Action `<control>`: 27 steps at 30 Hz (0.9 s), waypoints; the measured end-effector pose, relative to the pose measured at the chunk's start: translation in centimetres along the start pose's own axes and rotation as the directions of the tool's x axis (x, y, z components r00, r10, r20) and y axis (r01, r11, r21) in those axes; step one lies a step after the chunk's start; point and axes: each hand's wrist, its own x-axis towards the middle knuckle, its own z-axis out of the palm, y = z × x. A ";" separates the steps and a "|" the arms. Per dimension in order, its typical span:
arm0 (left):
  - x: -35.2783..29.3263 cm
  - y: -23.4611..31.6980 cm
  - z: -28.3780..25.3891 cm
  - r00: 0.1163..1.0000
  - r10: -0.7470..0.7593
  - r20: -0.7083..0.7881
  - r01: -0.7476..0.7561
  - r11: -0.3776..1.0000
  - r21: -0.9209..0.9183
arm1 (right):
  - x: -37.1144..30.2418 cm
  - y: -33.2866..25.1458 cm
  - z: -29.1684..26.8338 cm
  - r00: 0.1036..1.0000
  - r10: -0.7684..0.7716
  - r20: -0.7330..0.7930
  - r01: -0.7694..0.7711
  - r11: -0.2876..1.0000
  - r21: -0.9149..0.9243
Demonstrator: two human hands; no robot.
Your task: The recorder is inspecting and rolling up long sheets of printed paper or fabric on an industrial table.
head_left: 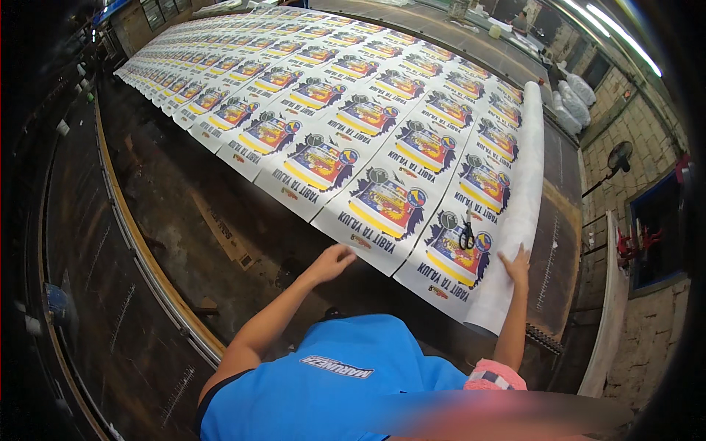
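Printed white sheets (379,246) with repeated colourful designs cover the long table, split into strips by dark lines. Along their right side runs a long white roll (531,158). My right hand (517,264) lies on the near end of this roll with its fingers spread and thumb apart. Just off the near edge of the sheets hovers my left hand (334,262), loosely bent, with nothing visible in it. Black-handled scissors (466,235) rest on the printed strip beside the roll, within short reach of my right hand.
Another long dark table (110,294) with a wooden edge stands to the left, across a gap holding a flat brown strip (220,231). White wrapped bundles (573,99) sit at the far right. A black fan (619,158) stands near the block wall (647,323).
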 end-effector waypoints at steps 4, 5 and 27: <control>8.3 -2.2 -2.0 0.965 0.209 -0.155 -0.145 0.927 0.346 | -1.3 -0.3 3.0 0.992 0.107 -0.072 -0.117 0.981 -0.154; 10.1 -2.7 -1.8 0.950 0.256 -0.180 -0.178 0.915 0.361 | -1.3 -0.4 2.9 0.988 0.130 -0.080 -0.143 0.971 -0.194; 15.7 -7.8 2.2 0.909 0.412 -0.061 -0.246 0.649 0.720 | -0.4 -1.6 2.3 0.959 0.232 -0.162 -0.251 0.962 -0.110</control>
